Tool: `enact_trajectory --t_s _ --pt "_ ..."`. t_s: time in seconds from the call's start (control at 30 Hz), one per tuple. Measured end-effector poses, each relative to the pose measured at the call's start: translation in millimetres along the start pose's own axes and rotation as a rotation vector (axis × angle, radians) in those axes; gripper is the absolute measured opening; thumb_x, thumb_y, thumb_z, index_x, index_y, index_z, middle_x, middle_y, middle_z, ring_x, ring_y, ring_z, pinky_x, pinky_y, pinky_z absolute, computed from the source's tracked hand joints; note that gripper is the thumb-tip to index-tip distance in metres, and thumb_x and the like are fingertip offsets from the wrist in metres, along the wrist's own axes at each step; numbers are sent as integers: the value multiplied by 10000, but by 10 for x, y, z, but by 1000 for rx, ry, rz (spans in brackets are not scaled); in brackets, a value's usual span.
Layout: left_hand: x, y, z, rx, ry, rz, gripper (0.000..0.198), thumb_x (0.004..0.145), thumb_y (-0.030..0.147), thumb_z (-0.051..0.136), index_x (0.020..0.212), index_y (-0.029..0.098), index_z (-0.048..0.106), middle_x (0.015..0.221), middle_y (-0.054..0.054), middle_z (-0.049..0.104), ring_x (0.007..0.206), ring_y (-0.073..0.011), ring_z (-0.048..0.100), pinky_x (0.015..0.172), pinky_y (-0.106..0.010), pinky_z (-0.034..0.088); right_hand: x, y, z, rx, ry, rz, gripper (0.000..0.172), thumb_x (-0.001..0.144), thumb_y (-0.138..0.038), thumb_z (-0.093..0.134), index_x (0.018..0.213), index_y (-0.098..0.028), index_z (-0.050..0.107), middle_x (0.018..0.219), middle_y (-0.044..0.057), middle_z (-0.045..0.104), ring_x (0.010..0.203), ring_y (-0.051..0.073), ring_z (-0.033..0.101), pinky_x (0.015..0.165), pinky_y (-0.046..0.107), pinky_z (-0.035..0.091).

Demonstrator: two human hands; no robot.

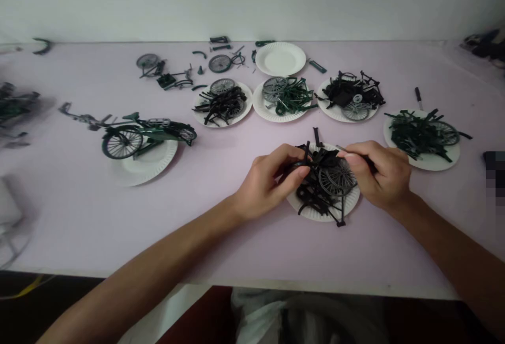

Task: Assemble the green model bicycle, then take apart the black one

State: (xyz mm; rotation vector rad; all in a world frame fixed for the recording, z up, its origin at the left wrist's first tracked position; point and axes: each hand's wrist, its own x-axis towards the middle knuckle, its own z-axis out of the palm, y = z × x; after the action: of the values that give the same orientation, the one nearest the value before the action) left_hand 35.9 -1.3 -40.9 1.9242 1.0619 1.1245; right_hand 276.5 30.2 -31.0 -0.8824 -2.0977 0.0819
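A white paper plate (315, 212) near the table's front holds a heap of black model-bicycle parts (327, 181), with spoked wheels among them. My left hand (272, 181) is at the plate's left side, its fingers pinched on a black part at the heap's edge. My right hand (379, 173) is over the plate's right side, fingers closed around a thin tool or rod that points into the heap; I cannot make out which.
An assembled green model bicycle (145, 136) lies across a paper plate (148, 168) at left. Further plates hold black parts (223, 104), green parts (288, 97), black parts (351, 97) and dark green parts (422, 133). An empty plate (280, 59) and loose wheels (220, 63) lie at the back.
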Motion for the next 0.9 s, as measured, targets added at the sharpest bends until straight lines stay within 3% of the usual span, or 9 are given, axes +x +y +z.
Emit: enact_trajectory --t_s 0.17,0.3,0.53,0.67,0.9 --pt "-26 38 19 69 -48 121 125 1009 267 629 1096 178 624 904 -2 728 637 -61 592 601 -160 476 23 -154 -23 87 -60 -49 76 1011 -221 608 959 -196 658 739 -21 763 492 71 606 507 214 456" --pt "-17 57 27 79 -76 194 110 1009 273 623 1057 175 616 932 -45 722 784 -121 661 692 -214 529 4 -266 11 236 -115 -10 123 976 -284 691 1045 -186 666 870 -5 804 546 57 648 515 171 483" --pt "-6 37 13 94 -82 170 109 1006 265 612 1040 162 606 966 -77 707 853 -156 670 746 -260 551 3 -303 30 376 -171 71 137 959 -197 704 1090 -174 676 929 -4 800 533 26 612 483 126 465" --pt "9 7 8 92 -75 216 129 1010 288 640 1031 163 617 963 -76 719 869 -159 677 776 -270 555 -2 -289 8 415 -223 157 144 954 -209 705 1089 -165 679 801 -40 751 464 8 511 451 113 424" --pt "38 -30 18 166 -84 380 143 1004 300 663 1059 173 628 895 -53 735 806 -164 656 749 -302 518 -20 -246 -32 485 -326 234 92 935 -181 691 1024 -195 671 689 -77 683 480 18 544 451 105 410"
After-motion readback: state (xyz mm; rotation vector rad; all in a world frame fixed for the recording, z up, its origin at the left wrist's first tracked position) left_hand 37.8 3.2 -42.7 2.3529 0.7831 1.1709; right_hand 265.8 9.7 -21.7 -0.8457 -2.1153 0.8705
